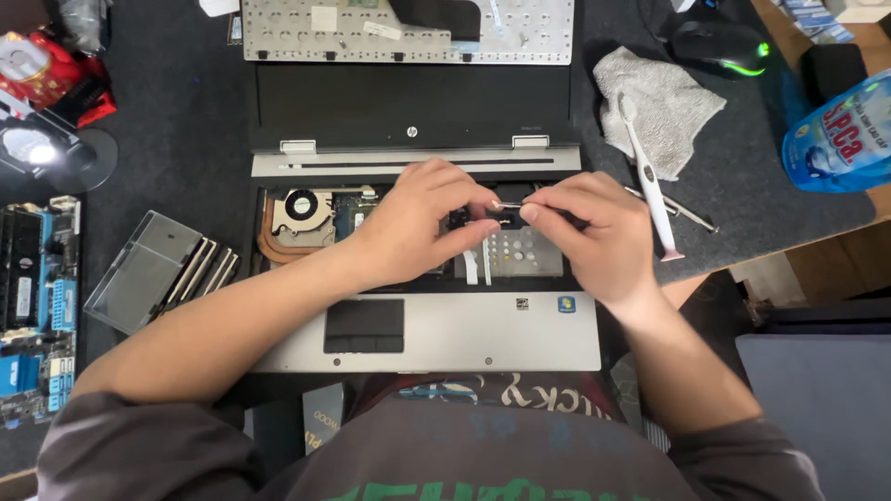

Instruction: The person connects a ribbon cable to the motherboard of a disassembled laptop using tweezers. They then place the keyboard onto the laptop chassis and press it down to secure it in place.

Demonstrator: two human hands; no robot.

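An opened silver laptop lies in front of me with its keyboard removed, baring a copper heat pipe and fan. My left hand hovers over the open bay, its fingertips pinching a small dark part. My right hand meets it from the right, gripping a thin metal tool whose tip points at that part. Both hands touch at the fingertips above a perforated metal plate.
The detached keyboard lies upside down beyond the laptop lid. A grey cloth, a white toothbrush and tweezers lie right. A blue bottle and mouse sit far right. Memory sticks in a clear case and a circuit board lie left.
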